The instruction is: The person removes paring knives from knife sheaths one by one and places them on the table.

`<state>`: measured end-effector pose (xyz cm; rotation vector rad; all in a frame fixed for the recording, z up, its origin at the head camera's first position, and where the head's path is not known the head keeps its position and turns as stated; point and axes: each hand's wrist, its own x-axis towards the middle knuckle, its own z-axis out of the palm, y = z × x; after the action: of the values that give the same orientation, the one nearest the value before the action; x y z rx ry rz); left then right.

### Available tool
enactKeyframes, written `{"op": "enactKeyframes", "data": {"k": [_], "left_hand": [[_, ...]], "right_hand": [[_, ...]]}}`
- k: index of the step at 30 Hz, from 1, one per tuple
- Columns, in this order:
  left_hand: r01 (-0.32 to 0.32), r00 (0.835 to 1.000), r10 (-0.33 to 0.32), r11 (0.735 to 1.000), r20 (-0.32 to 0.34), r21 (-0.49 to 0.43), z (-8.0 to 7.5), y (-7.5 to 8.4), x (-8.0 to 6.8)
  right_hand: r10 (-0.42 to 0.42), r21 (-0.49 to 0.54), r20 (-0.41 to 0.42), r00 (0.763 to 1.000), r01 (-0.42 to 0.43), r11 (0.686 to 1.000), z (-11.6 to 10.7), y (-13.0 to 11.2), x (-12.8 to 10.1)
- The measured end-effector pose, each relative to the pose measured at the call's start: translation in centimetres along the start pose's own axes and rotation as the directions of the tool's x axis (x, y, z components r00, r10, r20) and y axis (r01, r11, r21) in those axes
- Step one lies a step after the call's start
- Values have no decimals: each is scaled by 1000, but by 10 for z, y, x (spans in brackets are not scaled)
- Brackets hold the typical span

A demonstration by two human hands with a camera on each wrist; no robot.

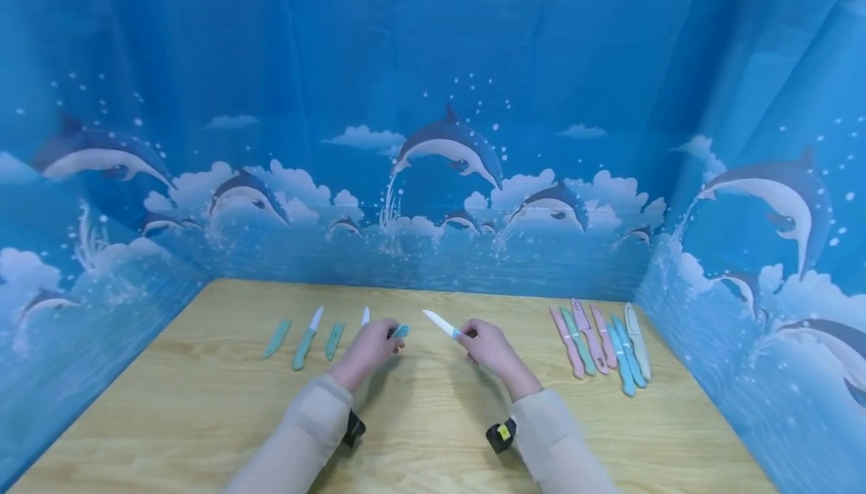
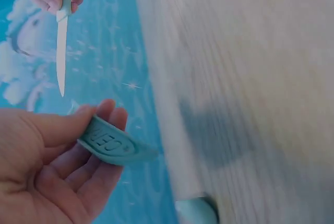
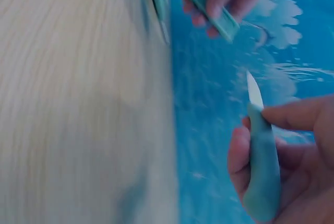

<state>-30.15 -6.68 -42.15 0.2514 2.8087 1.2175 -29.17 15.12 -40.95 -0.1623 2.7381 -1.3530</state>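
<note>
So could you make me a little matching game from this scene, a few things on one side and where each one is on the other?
Things:
1. white-bladed knife
2. teal sheath
3. row of sheathed knives
4. bare knife with teal handle

Places:
A. lying on the table's left part
B. held in the right hand
C. lying on the table's right part
D. held in the left hand

Pairs: 1-B, 2-D, 3-C, 4-A
</note>
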Motion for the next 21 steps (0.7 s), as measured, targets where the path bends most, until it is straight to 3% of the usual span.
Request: {"op": "enactKeyframes", "data": {"k": [2,5,9,16,21], "left_hand": [[69,998,-69,996,-1,-54,0,-2,11],[193,981,-192,974,20,-118,0,-5,25],[286,958,-282,949,46,-132,0,-8,39],[322,946,-323,945,18,50,-2,-10,48],[277,960,-280,950,1,147,-6,-10,50]], "right_hand": [[54,27,-14,998,-54,998,9,0,11],[133,56,-33,991,-131,990,22,2,24],[193,118,-38,981,-187,975,38,4,39],[208,140,20,978,-208,968,69,3,60],[220,153,8,975,-219,964,85,-4,65]]}}
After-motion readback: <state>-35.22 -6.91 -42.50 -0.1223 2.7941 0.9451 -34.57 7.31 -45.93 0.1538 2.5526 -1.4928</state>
